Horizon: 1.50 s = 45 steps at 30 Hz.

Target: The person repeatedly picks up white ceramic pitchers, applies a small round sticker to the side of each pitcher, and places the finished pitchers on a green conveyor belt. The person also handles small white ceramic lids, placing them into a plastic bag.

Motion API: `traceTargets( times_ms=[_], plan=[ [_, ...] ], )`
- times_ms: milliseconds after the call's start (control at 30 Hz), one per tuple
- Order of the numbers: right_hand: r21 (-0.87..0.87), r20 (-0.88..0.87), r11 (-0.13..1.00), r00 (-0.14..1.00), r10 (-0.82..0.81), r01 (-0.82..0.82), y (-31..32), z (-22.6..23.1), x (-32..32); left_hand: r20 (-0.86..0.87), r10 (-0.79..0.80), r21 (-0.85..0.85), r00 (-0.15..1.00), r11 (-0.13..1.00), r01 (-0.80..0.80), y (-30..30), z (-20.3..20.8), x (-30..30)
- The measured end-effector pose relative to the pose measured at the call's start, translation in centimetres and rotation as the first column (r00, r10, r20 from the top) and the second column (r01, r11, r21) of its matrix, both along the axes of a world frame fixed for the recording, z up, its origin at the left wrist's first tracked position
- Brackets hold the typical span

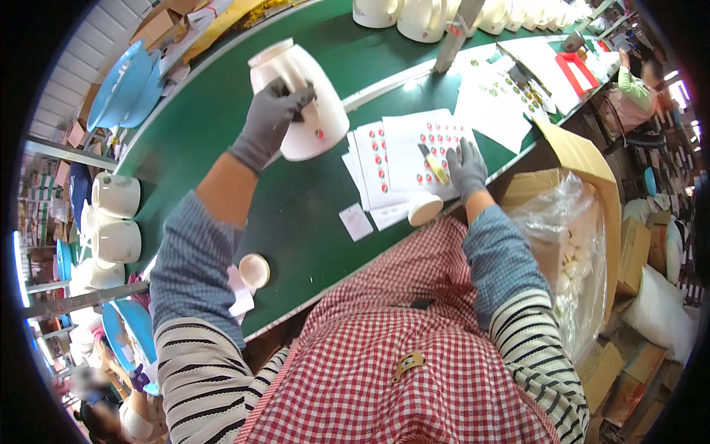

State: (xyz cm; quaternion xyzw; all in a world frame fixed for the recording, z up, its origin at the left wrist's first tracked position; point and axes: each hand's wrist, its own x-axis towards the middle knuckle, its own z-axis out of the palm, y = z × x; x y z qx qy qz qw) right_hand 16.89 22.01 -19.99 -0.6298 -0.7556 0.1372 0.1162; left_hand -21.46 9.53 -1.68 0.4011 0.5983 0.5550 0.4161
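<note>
My left hand [272,122], in a grey glove, grips a white plastic jug [316,103] by its handle and holds it tilted over the table. One small round red and green sticker [319,134] sits on the jug's side. My right hand [467,170], also gloved in grey, lies with fingers stretched out on sheets of round red and green stickers [403,140]. Beside its thumb a yellow utility knife [435,164] rests on the top sheet. Just below the sheets stands a small cream round cup or lid [425,210].
The green table [318,244] carries a second round cream piece [254,271] and a small white card [356,222]. White jugs stand at the left [118,240] and far edges. A metal post [455,37] rises behind the sheets. An open carton [569,214] stands right. Other people sit far right and lower left.
</note>
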Motion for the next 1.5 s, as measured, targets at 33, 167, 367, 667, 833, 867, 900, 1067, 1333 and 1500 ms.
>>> traceTargets(
  times_ms=[33,167,367,667,833,867,900,1067,1333,1500],
  plan=[
    [-0.008,-0.062,1.000,0.998,-0.010,0.010,-0.7,-1.0,0.4,-0.054,0.013,0.011,0.998,1.000,-0.012,2.6,0.4,-0.5],
    [0.234,-0.079,0.971,0.994,0.076,-0.055,-2.4,-2.6,0.9,-0.187,0.110,0.122,0.976,0.989,-0.089,12.5,-0.1,-3.3],
    [0.238,-0.127,0.968,0.985,0.117,-0.084,-2.9,-0.8,0.4,-0.571,0.217,0.044,0.791,0.971,-0.235,23.2,-4.1,-5.4],
    [0.146,-0.100,0.986,0.991,0.090,-0.075,-2.7,0.3,0.7,-0.620,0.241,0.028,0.746,0.958,-0.286,33.6,-8.2,-4.6],
    [0.063,-0.110,0.990,0.985,0.135,-0.129,-2.9,0.5,0.4,-0.601,0.345,0.137,0.721,0.933,-0.333,35.6,-13.6,-10.9],
    [0.078,-0.106,0.992,0.989,0.104,-0.096,-3.1,0.4,0.7,-0.619,0.273,0.094,0.737,0.957,-0.276,36.5,-12.8,-9.7],
    [0.091,-0.102,0.994,0.992,0.073,-0.064,-3.3,0.2,1.0,-0.633,0.199,0.050,0.748,0.975,-0.217,37.1,-12.0,-8.4],
    [0.077,-0.157,0.994,0.984,0.084,-0.072,-3.1,-0.5,0.5,-0.857,0.111,0.033,0.503,0.986,-0.161,34.0,-13.3,-12.5],
    [0.077,-0.280,0.996,0.958,0.054,-0.033,-2.9,0.3,0.7,-0.431,-0.184,0.171,0.883,0.944,0.281,10.9,-11.9,7.6],
    [0.591,-0.566,0.805,0.740,0.364,0.057,-8.0,8.3,10.4,-0.277,-0.172,0.052,0.946,0.980,0.193,-5.6,-12.6,11.9]
  ],
)
